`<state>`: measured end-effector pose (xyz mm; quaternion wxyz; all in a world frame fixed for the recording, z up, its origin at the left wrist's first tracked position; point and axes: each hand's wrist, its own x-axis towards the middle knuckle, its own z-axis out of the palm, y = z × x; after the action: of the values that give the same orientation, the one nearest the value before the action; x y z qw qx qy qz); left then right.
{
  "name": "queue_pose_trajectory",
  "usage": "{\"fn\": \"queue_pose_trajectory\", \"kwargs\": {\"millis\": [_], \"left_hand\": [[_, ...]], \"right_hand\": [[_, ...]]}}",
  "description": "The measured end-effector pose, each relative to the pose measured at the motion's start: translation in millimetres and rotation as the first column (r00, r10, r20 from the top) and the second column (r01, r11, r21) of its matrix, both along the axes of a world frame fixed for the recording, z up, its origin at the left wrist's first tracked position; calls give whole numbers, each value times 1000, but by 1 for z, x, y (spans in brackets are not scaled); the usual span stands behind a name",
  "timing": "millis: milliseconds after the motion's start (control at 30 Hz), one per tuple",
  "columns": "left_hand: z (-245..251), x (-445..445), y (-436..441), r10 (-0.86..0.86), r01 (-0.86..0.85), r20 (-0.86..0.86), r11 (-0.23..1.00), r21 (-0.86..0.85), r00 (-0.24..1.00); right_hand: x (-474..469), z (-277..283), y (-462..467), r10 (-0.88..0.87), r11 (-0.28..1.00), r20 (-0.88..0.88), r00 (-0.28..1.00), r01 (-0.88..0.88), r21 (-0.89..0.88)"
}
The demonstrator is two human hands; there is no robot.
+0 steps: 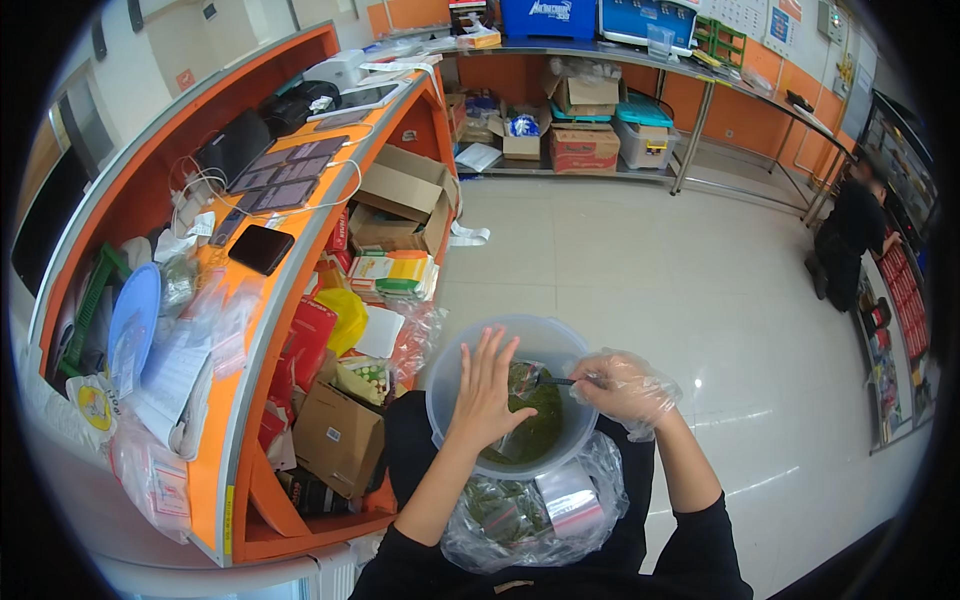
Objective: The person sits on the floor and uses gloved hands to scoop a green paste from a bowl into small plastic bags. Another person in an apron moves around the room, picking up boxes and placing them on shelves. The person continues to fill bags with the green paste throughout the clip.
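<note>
A translucent plastic bucket (544,330) with green leaf-like material (544,420) inside rests between my legs. My left hand (484,401) is bare, its fingers spread over the bucket's left side, and I see nothing held in it. In a clear plastic glove, my right hand (619,386) grips the dark handle (556,381) of a utensil over the bucket. Clear plastic (525,377) shows at the utensil's far end; whether it is a bag or part of the utensil I cannot tell. Below the bucket, a large clear bag (465,544) holds green-filled pouches and empty zip-lock bags (570,499).
An orange counter (206,450) on my left carries several phones (261,249), papers and a blue plastic lid (135,322). Cardboard boxes (337,439) fill its shelves. A steel table (570,49) stands at the back. At far right a person (851,232) kneels by a display shelf.
</note>
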<state>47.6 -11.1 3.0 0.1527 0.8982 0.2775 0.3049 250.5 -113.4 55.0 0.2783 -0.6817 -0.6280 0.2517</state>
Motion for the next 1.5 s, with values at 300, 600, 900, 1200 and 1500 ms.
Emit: {"fn": "queue_pose_trajectory", "kwargs": {"millis": [300, 600, 900, 1200, 1500], "left_hand": [[-17, -2, 12, -205, 200, 8, 944, -261, 979], [-14, -2, 8, -104, 96, 5, 897, -432, 995], [-31, -2, 15, -71, 144, 141, 776, -615, 987], [-31, -5, 17, 57, 116, 192, 621, -775, 980], [-34, 1, 20, 164, 400, 647, 667, -629, 744]], "right_hand": [[-37, -2, -7, 136, 988, 281, 950, -150, 30], [-61, -26, -16, -39, 910, 383, 923, -125, 395], [-50, -6, -16, -200, 900, 360, 911, 25, 435], [-31, 21, -21, -313, 905, 257, 914, 206, 371], [-21, 41, -9, -224, 951, 444, 867, 294, -94]]}}
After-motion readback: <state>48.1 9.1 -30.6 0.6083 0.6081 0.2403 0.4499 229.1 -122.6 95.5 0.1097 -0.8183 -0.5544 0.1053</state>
